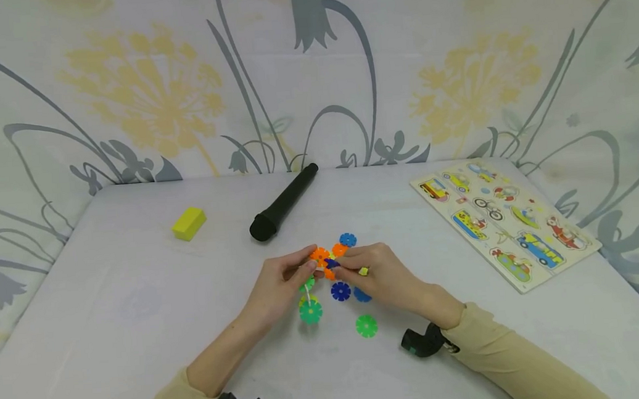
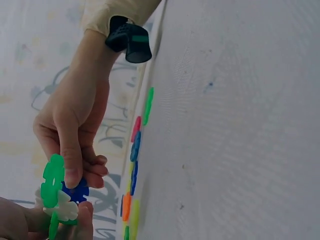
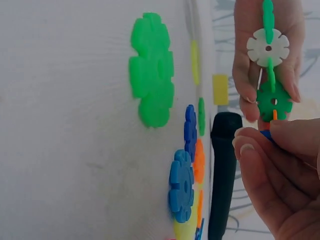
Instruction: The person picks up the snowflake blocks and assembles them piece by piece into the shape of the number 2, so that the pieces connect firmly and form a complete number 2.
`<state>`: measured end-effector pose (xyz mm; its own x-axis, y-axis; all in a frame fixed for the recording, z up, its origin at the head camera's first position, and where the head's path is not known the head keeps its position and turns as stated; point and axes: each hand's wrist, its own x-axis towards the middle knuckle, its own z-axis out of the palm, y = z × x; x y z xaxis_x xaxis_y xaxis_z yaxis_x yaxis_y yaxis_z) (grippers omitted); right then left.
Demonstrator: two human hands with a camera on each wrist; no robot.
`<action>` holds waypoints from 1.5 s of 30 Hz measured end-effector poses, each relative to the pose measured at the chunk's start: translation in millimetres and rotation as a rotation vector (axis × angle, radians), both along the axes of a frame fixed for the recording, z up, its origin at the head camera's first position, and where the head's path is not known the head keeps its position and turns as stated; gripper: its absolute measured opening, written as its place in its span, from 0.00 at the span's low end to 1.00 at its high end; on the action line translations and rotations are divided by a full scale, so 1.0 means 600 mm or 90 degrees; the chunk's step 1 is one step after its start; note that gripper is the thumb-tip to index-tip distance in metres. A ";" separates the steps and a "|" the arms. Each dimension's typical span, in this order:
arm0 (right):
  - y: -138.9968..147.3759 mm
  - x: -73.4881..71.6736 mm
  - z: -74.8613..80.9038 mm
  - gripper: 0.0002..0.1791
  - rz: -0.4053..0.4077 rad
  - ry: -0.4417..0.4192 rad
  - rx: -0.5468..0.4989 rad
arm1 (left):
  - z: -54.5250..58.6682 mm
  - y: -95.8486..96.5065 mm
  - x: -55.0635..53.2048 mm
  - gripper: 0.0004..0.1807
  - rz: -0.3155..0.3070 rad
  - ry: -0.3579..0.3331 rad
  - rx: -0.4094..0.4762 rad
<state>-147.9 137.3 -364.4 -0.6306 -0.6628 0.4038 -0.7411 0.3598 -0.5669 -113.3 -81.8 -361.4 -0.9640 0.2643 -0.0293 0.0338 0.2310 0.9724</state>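
My left hand (image 1: pixel 272 286) holds a chain of interlocked flower-shaped plastic discs. A white disc (image 3: pixel 256 47) and a green disc (image 3: pixel 275 102) show in it in the right wrist view, and another green disc (image 1: pixel 311 312) hangs at its near end in the head view. An orange disc (image 1: pixel 320 257) shows at the left fingertips. My right hand (image 1: pixel 386 275) pinches a dark blue disc (image 2: pixel 77 191) between thumb and fingers, right at the chain's far end. Its fingers partly hide that disc.
Loose discs lie around and beneath the hands, among them a dark blue one (image 1: pixel 341 291), a light blue one (image 1: pixel 347 239) and a green one (image 1: pixel 367 326). Farther back are a black microphone (image 1: pixel 283 205) and a yellow block (image 1: pixel 189 224). A picture puzzle board (image 1: pixel 449 218) lies at the right.
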 end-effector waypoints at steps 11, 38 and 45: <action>0.004 -0.004 0.006 0.05 -0.040 -0.114 -0.010 | 0.000 0.000 -0.003 0.23 0.021 -0.022 0.023; 0.014 -0.015 0.017 0.11 -0.094 -0.509 -0.106 | 0.005 0.001 -0.001 0.27 -0.023 -0.027 0.023; 0.016 -0.016 0.020 0.10 -0.124 -0.533 -0.179 | 0.010 0.000 -0.002 0.30 0.080 -0.054 0.034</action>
<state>-157.6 147.0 -352.3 -0.8811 -0.4605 -0.1073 0.0132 0.2028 -0.9791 -114.7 -81.7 -355.4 -0.9842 0.1456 -0.1007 -0.0742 0.1768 0.9815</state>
